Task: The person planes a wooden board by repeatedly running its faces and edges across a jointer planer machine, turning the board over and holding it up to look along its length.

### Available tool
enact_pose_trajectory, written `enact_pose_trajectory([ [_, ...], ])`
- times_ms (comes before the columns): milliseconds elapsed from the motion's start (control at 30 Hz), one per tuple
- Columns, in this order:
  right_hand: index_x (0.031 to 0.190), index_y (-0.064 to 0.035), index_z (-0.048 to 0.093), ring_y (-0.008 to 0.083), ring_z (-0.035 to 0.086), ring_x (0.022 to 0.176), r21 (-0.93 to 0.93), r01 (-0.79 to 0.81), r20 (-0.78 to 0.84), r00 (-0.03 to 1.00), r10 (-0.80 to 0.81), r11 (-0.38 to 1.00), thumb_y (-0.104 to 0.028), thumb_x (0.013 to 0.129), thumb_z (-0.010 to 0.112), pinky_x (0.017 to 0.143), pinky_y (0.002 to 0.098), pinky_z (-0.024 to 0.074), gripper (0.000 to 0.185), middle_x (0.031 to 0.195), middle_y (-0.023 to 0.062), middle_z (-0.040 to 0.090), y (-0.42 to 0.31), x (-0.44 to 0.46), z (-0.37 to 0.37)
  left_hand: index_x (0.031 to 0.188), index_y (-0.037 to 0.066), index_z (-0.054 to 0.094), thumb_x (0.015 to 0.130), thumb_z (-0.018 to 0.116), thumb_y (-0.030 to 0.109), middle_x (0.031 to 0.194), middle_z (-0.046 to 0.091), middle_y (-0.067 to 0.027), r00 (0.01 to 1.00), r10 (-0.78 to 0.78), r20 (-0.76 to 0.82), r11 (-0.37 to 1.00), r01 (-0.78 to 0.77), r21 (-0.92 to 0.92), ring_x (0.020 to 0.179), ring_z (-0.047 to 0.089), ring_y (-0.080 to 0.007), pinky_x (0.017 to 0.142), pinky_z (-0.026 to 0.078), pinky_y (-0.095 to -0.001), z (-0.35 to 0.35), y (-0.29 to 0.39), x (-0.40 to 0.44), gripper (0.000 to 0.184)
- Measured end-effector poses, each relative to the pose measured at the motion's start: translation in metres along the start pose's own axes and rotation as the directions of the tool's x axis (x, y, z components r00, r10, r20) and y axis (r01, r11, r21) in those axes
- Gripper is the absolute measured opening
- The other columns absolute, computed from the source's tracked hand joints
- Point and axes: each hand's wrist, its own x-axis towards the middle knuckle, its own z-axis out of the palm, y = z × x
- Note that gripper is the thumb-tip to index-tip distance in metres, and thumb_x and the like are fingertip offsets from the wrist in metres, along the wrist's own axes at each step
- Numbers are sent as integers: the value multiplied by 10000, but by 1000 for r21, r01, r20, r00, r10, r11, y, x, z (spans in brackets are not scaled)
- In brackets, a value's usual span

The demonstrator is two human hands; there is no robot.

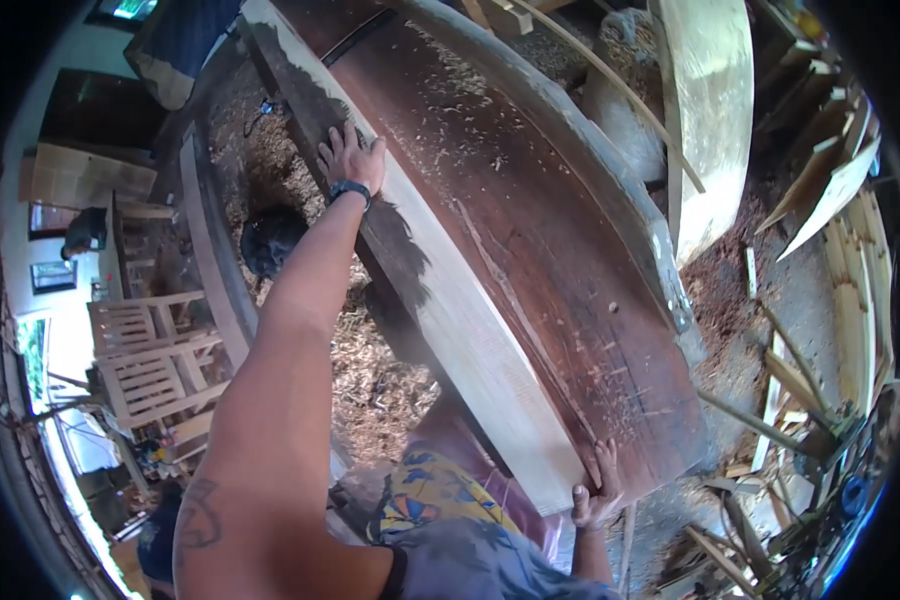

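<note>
A long plank (470, 340), pale along one side with a ragged dark band along the other, runs diagonally across the middle of the view. My left hand (355, 165), wearing a dark wristwatch (350, 189), lies on its upper half with the fingers spread over the dark band. At the plank's near end, my right hand (598, 492) holds the corner, thumb by the end and fingers along the right edge. Beneath and beside the plank is a broad reddish-brown wooden slab (570, 250) with a rough natural edge, sprinkled with shavings.
Wood shavings (370, 375) cover the floor at left. A dark animal-like shape (273, 240) is beside my left forearm. Slatted wooden furniture (155, 355) stands at left. A pale board (710, 120) leans at upper right, and scrap wood (750, 540) is heaped at lower right.
</note>
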Motion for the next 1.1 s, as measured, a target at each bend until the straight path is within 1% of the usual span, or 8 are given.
enact_pose_trajectory([
  [333,1263,135,638,416,556,1335,-44,13,71,997,-10,999,-704,903,608,1140,514,395,913,1244,276,684,-20,60,64,1622,206,307,909,519,657,1698,222,-149,997,-24,-73,998,20,-56,1544,197,-441,1263,115,-579,13,-11,101,870],
  [700,1247,99,640,297,675,1046,-61,11,68,998,-7,998,-531,918,690,940,409,527,712,1100,212,710,-36,111,129,1628,202,296,914,477,744,1713,169,-141,997,78,1,970,-75,-233,1563,166,-402,1276,144,-523,21,-38,185,915],
  [733,1272,85,628,306,667,1062,-123,43,107,994,-29,992,-498,920,698,939,409,527,684,1134,218,696,-43,112,129,1625,197,306,913,480,750,1710,169,-155,991,129,18,952,-119,-283,1559,189,-401,1277,163,-508,10,-48,173,919],
  [800,1325,54,605,353,631,1160,-417,392,191,920,-342,820,-499,910,695,985,450,506,697,1258,253,648,-60,116,136,1606,109,317,935,544,687,1475,518,-299,996,85,-6,665,-61,-745,1352,522,-452,1138,435,-477,-3,-69,89,914],
  [833,1372,15,587,449,511,1315,-571,487,274,872,-405,661,-499,878,694,1076,591,410,720,1404,308,536,-64,114,135,1585,76,344,948,577,633,1362,613,-297,1000,-26,18,686,31,-727,1290,578,-446,1086,479,-474,-22,-74,32,878],
  [900,1382,-10,590,481,469,1350,-593,595,371,800,-472,542,-523,853,688,1103,647,339,743,1428,297,526,-73,101,146,1550,3,349,988,597,470,1436,542,-310,989,-147,-26,611,70,-789,1323,542,-454,1127,444,-485,2,-89,-77,771],
  [967,1389,-30,593,507,439,1372,-618,642,443,761,-474,453,-541,841,679,1118,681,293,755,1448,277,524,-77,87,157,1554,5,327,994,579,442,1462,494,-343,942,-181,281,579,333,-744,1320,529,-480,1125,439,-501,10,-91,-178,754],
  [1100,1391,-52,599,530,420,1382,-638,677,506,728,-462,368,-568,840,668,1124,681,270,759,1460,222,540,-77,80,159,1463,84,427,1028,557,350,1294,554,-335,943,-302,136,618,303,-725,1162,583,-520,974,502,-567,52,-65,-260,526],
])
